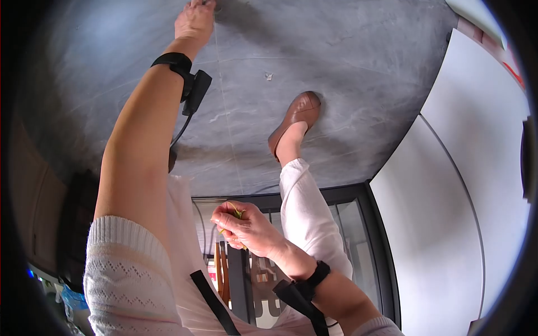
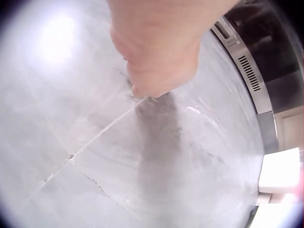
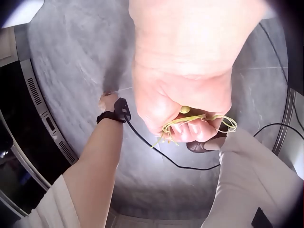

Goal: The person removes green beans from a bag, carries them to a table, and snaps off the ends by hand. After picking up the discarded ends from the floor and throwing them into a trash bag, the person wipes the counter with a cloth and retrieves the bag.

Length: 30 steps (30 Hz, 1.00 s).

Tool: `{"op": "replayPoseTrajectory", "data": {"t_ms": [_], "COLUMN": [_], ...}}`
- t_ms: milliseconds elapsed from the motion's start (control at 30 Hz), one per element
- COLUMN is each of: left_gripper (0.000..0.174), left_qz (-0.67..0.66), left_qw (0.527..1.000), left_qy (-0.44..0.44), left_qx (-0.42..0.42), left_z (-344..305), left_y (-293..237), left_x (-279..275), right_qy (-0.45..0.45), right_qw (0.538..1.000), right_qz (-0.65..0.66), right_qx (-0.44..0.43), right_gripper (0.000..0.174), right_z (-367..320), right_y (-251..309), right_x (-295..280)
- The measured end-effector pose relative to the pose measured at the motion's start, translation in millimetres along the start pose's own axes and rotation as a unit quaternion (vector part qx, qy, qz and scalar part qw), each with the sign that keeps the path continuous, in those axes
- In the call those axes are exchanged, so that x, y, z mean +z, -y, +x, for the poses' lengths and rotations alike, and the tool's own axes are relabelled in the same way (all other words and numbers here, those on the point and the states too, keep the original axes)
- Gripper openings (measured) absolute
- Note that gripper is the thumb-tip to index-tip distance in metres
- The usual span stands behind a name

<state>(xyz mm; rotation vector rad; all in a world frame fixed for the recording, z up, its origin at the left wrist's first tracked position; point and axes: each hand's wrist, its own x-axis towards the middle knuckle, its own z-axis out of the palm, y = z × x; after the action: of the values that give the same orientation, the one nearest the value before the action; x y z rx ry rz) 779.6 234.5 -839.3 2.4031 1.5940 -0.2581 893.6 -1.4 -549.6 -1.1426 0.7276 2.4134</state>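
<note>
Reaching down at the top edge of the head view, my left hand (image 1: 195, 23) has its fingertips at the grey floor (image 2: 95, 156). In the left wrist view that hand (image 2: 159, 57) meets the floor by a grout line; its fingers are mostly hidden, and whether they pinch anything I cannot tell. My right hand (image 1: 249, 227) is held up near the body, fingers curled round thin yellow-green stems (image 1: 238, 214). Loops of these stems (image 3: 231, 124) stick out past the fingers of the right hand (image 3: 185, 99) in the right wrist view.
A small pale scrap (image 1: 269, 76) lies on the floor. A brown shoe (image 1: 302, 109) stands on it below a white trouser leg. White cabinet doors (image 1: 443, 185) line the right side, and a dark-framed glass unit (image 1: 358, 224) is behind the leg. A black cable (image 3: 166, 159) hangs from the left wrist camera.
</note>
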Motion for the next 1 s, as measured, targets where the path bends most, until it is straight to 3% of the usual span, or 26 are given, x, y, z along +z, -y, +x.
{"op": "replayPoseTrajectory", "data": {"t_ms": [33,100,233,300,400,533,633,733,800,933,1000], "left_gripper": [0.027,0.018,0.015,0.017,0.017,0.013,0.009,0.005,0.005,0.005,0.013], "left_qz": [-0.001,0.002,0.003,-0.121,-0.173,-0.158,-0.130,-0.154,-0.189,-0.183,-0.286], "left_qw": [1.000,0.994,0.977,0.966,0.952,0.962,0.956,0.961,0.966,0.956,0.869], "left_qy": [0.000,0.103,0.173,0.163,0.211,0.177,0.193,0.175,0.176,0.210,0.338], "left_qx": [0.001,-0.027,0.124,0.161,0.138,0.136,0.180,0.146,0.032,-0.085,-0.223], "left_z": [-1,-12,-68,-98,-104,-100,-102,-110,-124,-157,-174], "left_y": [-4,-15,-74,-103,-131,-132,-125,-114,-99,-33,12], "left_x": [4,7,10,21,16,33,36,35,37,12,4], "right_qy": [-0.005,-0.011,-0.015,-0.018,-0.033,-0.047,-0.058,-0.059,-0.056,-0.083,-0.090], "right_qw": [1.000,1.000,1.000,0.999,0.999,0.998,0.998,0.998,0.997,0.996,0.995], "right_qz": [0.007,0.016,0.023,0.024,0.018,0.018,0.016,0.015,0.018,0.023,0.015], "right_qx": [-0.001,-0.001,0.002,0.010,0.019,0.023,0.024,0.032,0.043,0.029,0.035], "right_gripper": [0.020,0.020,0.020,0.020,0.020,0.018,0.017,0.016,0.015,0.013,0.011], "right_z": [1,1,5,4,6,7,8,9,10,14,19], "right_y": [1,2,2,0,-1,-1,2,3,2,6,5], "right_x": [0,-1,-3,-3,-7,-9,-9,-6,-3,0,2]}}
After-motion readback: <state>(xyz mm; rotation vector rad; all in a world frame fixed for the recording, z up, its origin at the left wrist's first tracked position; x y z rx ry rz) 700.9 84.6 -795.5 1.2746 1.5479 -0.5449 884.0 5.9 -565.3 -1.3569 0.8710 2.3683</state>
